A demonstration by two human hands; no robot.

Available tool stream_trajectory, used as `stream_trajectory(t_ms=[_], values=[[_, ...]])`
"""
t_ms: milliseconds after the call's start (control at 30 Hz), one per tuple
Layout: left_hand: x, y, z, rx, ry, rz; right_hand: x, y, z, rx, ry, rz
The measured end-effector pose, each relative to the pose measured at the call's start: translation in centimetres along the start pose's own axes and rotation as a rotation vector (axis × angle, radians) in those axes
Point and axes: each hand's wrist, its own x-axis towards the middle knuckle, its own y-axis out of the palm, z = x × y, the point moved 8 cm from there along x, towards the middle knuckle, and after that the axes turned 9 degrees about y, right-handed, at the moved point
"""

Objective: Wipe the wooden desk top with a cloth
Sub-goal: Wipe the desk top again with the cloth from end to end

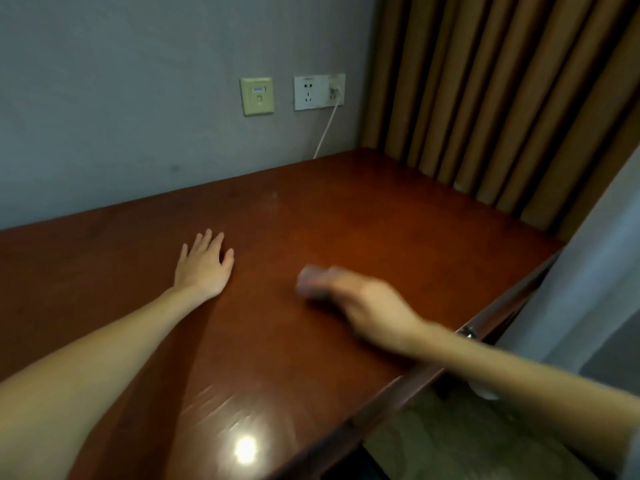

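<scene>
Wooden surface [311,220], reddish and glossy; the wiping step appears to be under way. Left hand [204,265] lies flat on the wood, fingers straight and slightly spread, holding nothing. Right hand [367,303], blurred, is to the right of the left hand and grips a pale cloth [310,280] against the wood. The next stroke calls for even downward pressure, carrying the cloth across the stretch beyond the left hand.
</scene>
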Motion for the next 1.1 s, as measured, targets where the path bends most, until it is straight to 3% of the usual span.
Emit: stream_trajectory(t_ms=[133, 267, 333, 433, 533, 700, 800, 867, 1033, 1100], values=[[0.1, 0.0, 0.0, -0.009, -0.005, -0.038, 5.1, -11.0, -16.7, -0.157, 0.546, -0.354], [0.2, -0.3, 0.1, -0.025, -0.009, -0.078, 4.2, -13.4, -27.7, -0.315, 0.991, -0.343], [0.1, -0.4, 0.1, -0.025, -0.012, -0.095, 5.3, -12.1, -27.8, -0.386, 1.022, -0.324], [0.1, -0.4, 0.0, -0.028, -0.013, -0.096, 8.6, -7.8, -22.1, -0.367, 0.834, -0.17], [0.1, -0.6, 0.0, -0.054, -0.006, -0.087, 9.3, -1.2, -12.3, -0.329, 0.535, 0.009], [-0.3, -1.4, 0.5, -0.208, 0.0, -0.109, 1.6, 8.5, 8.2, -0.152, -0.252, 0.238], [-0.9, -2.5, 1.9, -0.181, 0.012, -0.135, 1.3, 8.9, 9.0, -0.123, -0.358, 0.329], [-1.3, -2.8, 3.9, -0.077, 0.005, -0.111, 4.8, 6.8, 3.9, -0.182, -0.189, 0.24], [-1.6, -1.4, 6.9, 0.065, -0.137, -0.013, 12.7, -3.1, -16.8, -0.376, 0.564, -0.03], [-1.5, -1.4, 6.8, 0.067, -0.135, -0.018, 14.1, -5.6, -20.9, -0.386, 0.751, -0.082]])
